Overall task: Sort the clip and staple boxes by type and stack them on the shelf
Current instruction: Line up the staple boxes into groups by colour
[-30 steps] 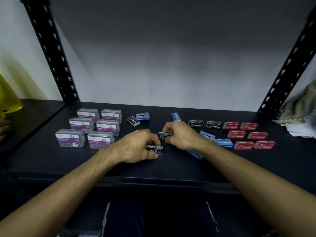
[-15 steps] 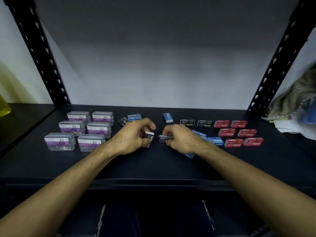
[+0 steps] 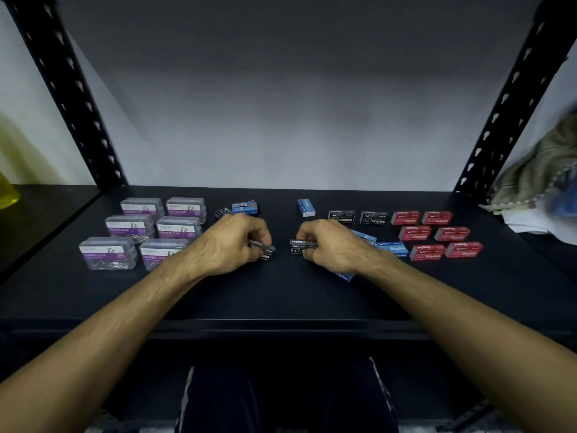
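Staples sorting: my left hand [image 3: 232, 242] pinches one black staple box [image 3: 266, 252] while my right hand [image 3: 327, 245] grips a black stack [image 3: 300, 246] just beside it, ready to pile like on like.

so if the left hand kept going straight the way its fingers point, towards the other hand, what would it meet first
Probably the black staple box gripped by the right hand. The left hand, itself holding a black staple box, points right across a bare gap of shelf. Depth is hard to judge.
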Demonstrator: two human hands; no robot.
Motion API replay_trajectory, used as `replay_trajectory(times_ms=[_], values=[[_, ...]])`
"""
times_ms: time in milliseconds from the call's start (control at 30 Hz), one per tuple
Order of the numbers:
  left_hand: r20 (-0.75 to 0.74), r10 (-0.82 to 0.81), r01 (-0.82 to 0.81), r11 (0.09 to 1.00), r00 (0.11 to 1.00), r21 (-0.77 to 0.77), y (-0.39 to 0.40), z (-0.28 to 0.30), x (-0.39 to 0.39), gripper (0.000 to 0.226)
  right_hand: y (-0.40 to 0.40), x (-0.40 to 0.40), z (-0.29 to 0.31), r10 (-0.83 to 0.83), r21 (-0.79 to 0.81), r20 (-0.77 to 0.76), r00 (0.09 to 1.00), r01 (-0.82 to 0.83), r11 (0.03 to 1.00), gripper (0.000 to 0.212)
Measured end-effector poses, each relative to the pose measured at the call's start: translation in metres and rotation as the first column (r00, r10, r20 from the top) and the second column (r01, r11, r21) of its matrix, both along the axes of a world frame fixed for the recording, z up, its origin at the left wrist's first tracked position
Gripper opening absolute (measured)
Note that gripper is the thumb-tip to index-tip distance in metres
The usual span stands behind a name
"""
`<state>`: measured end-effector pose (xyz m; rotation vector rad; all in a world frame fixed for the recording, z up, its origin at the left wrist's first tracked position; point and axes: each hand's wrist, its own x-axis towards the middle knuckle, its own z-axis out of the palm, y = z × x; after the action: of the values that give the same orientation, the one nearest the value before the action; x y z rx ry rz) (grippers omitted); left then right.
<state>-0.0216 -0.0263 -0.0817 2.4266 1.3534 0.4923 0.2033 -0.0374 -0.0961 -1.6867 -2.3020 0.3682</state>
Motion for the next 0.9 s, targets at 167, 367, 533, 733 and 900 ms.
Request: replay_trajectory(times_ms=[167, 367, 533, 733, 900], values=[[-0.108, -0.017, 0.010, 0.998, 0.994, -0.063, -0.003, 0.001, -0.002, 0.032, -0.002, -0.001, 0.000, 0.011, -0.010, -0.001, 1.000, -0.011, 1.000, 0.027], [-0.099, -0.031, 0.014, 0.987, 0.995, -0.162, -0.003, 0.008, -0.004, 0.037, -0.006, 0.000, 0.003, 0.022, -0.019, -0.029, 0.999, -0.022, 1.000, 0.027], [-0.069, -0.019, 0.004, 0.979, 0.997, -0.205, 0.000, 0.013, -0.003, 0.027, -0.009, 0.006, 0.010, 0.000, 0.001, -0.080, 0.997, 0.000, 1.000, 0.029], [-0.040, -0.004, -0.004, 0.982, 0.999, -0.187, 0.009, 0.016, 0.017, 0.017, -0.009, 0.026, 0.029, -0.041, 0.027, -0.115, 0.993, 0.044, 0.999, 0.020], [0.027, -0.005, 0.008, 0.993, 1.000, -0.122, 0.020, 0.024, 0.051, 0.016, -0.005, 0.057, 0.045, -0.086, 0.072, -0.076, 0.993, 0.092, 0.993, 0.016]])
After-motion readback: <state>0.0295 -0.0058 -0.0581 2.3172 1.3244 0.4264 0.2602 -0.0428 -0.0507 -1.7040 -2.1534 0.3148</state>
